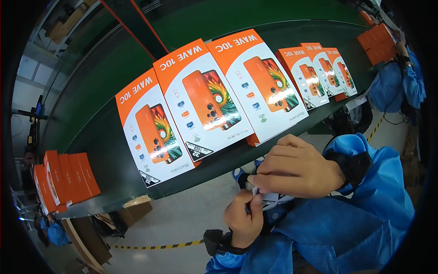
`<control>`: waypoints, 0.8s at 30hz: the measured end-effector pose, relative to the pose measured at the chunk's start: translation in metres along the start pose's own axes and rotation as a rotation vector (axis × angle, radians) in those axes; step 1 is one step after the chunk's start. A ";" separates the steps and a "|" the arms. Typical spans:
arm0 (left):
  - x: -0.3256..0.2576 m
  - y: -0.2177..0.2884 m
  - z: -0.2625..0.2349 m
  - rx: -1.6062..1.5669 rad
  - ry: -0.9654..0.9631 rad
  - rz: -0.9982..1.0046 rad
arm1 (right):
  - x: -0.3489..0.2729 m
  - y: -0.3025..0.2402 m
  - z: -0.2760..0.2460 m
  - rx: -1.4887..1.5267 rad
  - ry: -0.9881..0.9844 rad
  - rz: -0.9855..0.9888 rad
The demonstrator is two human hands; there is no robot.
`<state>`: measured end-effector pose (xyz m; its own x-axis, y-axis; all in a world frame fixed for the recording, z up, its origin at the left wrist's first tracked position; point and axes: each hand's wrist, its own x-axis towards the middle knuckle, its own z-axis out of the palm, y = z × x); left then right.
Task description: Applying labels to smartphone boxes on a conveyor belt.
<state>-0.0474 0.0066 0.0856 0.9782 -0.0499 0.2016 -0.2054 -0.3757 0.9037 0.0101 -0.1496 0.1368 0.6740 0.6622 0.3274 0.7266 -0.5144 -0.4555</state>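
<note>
The right hand and left hand meet in front of the person's body, fingertips pinched together on a small white piece; the fingers cover most of it, so its full shape cannot be told. Just below the right hand's fingers, partly hidden, shows a white sheet with black markings. A black band circles each wrist, and the sleeves are blue. Beyond the hands, apart from them, three large orange-and-white phone boxes lie side by side on a dark green work surface, their printed phone pictures facing up. The left and middle ones each bear a black triangular label at a near corner. Farther right, more boxes of the same kind lie close together, and beyond them a co-worker in blue stands near a stack of orange boxes. At the far left, another group of orange boxes stands on the surface. Below, yellow-and-black tape crosses the pale floor.
</note>
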 end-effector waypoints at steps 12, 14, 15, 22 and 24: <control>0.011 0.011 0.012 -0.412 -0.002 -0.307 | -0.017 0.015 -0.009 0.390 0.123 -0.117; 0.014 0.008 0.013 -0.364 0.036 -0.307 | -0.016 0.023 -0.018 0.550 0.080 -0.066; 0.015 0.007 0.013 -0.320 0.058 -0.303 | -0.016 0.028 -0.023 0.698 0.040 -0.002; 0.023 -0.001 0.049 0.000 0.036 0.358 | -0.003 0.055 -0.047 0.762 0.055 0.399; 0.029 0.008 0.054 0.113 -0.082 0.463 | 0.012 0.062 -0.046 0.706 -0.035 0.383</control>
<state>-0.0195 -0.0482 0.0782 0.7848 -0.3066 0.5386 -0.6197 -0.3946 0.6784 0.0694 -0.1991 0.1506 0.8465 0.5319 0.0214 0.1820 -0.2513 -0.9506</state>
